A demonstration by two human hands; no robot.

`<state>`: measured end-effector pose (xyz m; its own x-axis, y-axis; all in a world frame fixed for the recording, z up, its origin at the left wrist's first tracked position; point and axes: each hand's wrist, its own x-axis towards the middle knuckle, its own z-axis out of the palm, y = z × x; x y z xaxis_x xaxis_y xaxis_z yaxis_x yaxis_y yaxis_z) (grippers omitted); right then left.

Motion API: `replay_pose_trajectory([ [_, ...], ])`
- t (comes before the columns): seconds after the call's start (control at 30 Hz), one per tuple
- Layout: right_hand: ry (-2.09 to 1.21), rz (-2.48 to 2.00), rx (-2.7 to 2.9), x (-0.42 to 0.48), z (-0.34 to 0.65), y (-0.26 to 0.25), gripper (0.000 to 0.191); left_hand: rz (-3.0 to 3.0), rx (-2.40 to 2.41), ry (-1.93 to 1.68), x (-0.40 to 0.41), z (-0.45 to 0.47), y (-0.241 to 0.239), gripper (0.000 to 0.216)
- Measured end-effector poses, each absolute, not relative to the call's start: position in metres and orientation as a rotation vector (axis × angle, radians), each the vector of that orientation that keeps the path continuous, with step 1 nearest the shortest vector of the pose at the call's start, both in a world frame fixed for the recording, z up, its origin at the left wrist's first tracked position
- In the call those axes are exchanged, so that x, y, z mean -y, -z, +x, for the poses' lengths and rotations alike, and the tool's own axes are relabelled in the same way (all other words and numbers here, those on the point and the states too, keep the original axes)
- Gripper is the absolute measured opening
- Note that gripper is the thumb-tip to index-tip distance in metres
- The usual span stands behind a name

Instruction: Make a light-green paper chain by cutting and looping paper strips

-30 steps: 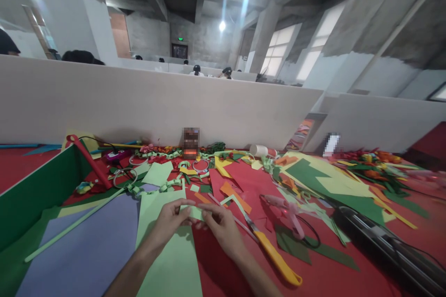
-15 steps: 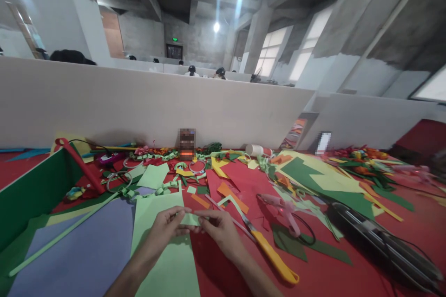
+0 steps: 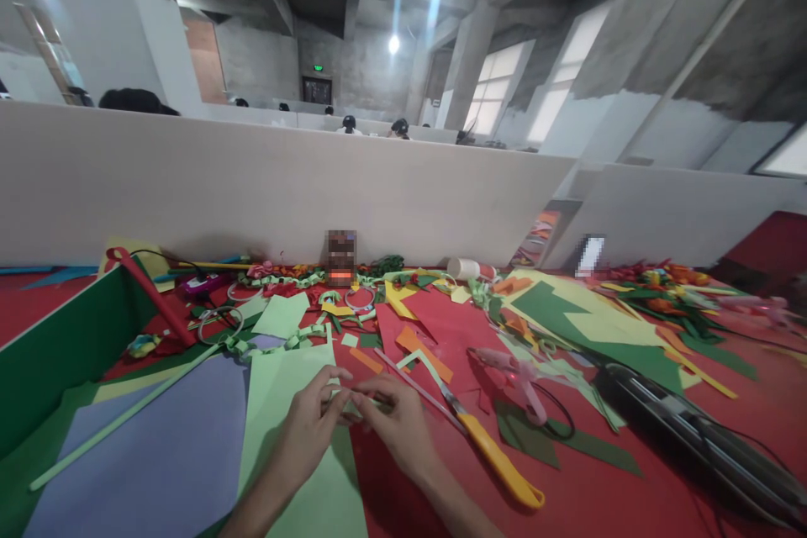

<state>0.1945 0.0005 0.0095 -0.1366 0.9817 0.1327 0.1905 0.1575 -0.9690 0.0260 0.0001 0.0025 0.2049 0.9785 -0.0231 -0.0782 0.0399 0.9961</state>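
My left hand (image 3: 317, 409) and my right hand (image 3: 392, 412) meet over the red tabletop, fingertips close together. Both pinch a small piece of light green paper (image 3: 350, 408), mostly covered by the fingers. Beneath my left hand lies a large light green sheet (image 3: 271, 382). Just right of my right hand rests a yellow-handled knife (image 3: 501, 461), with a bent pale green strip (image 3: 421, 359) at its blade end and a thin pink stick (image 3: 419, 391) alongside.
A pink glue gun (image 3: 514, 378) with a cable lies to the right, near a long black case-like object (image 3: 693, 437). At left are a purple sheet (image 3: 151, 445) and a green-sided box (image 3: 69, 345). Paper scraps line the white partition (image 3: 283, 185).
The fingers of both hands have curled in closer around the green paper, which shows less than before. The view has shifted slightly.
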Motion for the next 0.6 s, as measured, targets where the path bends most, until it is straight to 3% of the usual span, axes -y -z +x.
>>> replay_pose_trajectory([
  [0.3, -1.111, -1.212, 1.492, -0.003, 0.195, -0.012, 0.032, 1.177, -1.055, -1.006, -0.006, 0.019, -0.005, 0.044],
  [0.6, -1.151, -1.238, 1.304, -0.017, 0.213, -0.009, 0.051, 0.994, -1.102, -1.152, -0.017, 0.002, -0.003, 0.052],
])
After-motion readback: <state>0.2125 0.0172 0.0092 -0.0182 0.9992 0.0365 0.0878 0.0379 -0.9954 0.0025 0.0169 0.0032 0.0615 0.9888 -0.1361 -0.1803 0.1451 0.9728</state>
